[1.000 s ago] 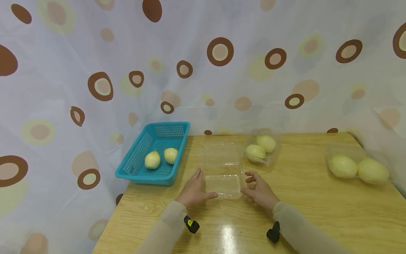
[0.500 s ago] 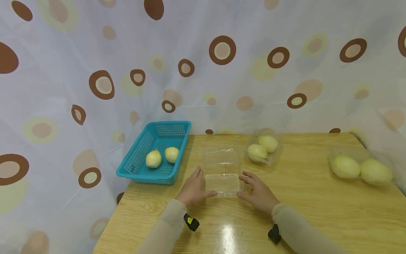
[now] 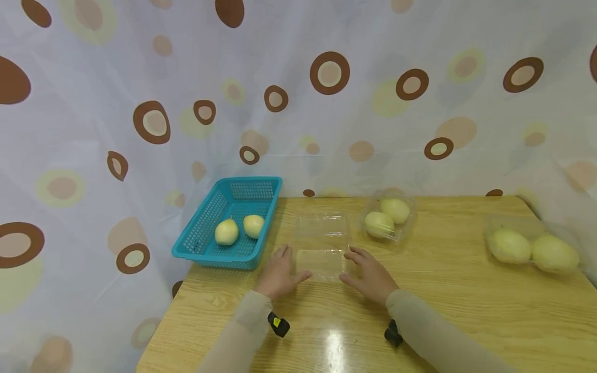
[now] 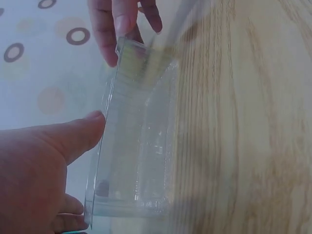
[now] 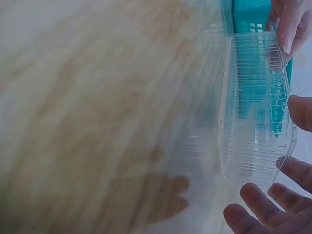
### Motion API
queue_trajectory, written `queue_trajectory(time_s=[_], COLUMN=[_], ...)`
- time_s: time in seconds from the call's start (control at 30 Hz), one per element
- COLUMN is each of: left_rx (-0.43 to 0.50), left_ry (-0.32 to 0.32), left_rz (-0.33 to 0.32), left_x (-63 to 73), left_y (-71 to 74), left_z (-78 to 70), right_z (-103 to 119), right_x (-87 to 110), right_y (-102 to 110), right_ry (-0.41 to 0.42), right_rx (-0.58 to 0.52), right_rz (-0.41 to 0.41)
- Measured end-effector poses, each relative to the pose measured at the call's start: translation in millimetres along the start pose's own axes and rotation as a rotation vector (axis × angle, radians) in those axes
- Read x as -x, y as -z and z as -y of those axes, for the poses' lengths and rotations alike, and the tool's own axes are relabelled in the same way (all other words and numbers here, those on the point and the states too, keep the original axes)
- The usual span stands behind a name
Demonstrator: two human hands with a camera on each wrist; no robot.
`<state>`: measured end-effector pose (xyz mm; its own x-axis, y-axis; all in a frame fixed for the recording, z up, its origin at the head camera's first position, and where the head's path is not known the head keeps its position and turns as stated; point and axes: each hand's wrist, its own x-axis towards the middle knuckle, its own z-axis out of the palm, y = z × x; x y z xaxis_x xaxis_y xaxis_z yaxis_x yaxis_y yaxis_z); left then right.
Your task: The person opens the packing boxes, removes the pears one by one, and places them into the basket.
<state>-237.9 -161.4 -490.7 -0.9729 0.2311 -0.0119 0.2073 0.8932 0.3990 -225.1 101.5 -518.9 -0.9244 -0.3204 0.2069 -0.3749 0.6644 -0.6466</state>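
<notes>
the left hand (image 3: 279,274) and right hand (image 3: 370,277), fingers relaxed and gripping nothing, touch the sides of an unfilled clear clamshell (image 3: 322,265) on the wooden table (image 3: 466,280). two packed clamshells (image 3: 517,223) look done; two loose pears (image 3: 226,232) in the blue basket (image 3: 210,258) seem left to pack.

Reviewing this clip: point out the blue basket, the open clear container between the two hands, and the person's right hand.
Blue basket (image 3: 219,262): head view, on its front wall.
Clear container (image 3: 321,263): head view, middle of its nearer half.
Right hand (image 3: 372,278): head view, back of the hand.
</notes>
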Motion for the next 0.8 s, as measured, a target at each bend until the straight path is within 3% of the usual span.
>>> queue_trajectory(time_s=[0.33, 0.63, 0.8], left_rx=[-0.250, -0.345, -0.370], left_ry=[0.011, -0.039, -0.029], left_rz=[-0.096, -0.173, -0.175], left_x=[-7.6, -10.0, -9.8], left_y=[2.2, 1.4, 4.8], left_z=[2.5, 2.4, 0.5], right_z=[14.8, 22.9, 23.9], right_x=[-27.3, -43.4, -53.5], right_y=[-8.4, -12.5, -18.1], right_ry=[-0.055, -0.120, -0.148], right_rx=[0.041, 0.068, 0.070], right_rz=[0.039, 0.028, 0.036])
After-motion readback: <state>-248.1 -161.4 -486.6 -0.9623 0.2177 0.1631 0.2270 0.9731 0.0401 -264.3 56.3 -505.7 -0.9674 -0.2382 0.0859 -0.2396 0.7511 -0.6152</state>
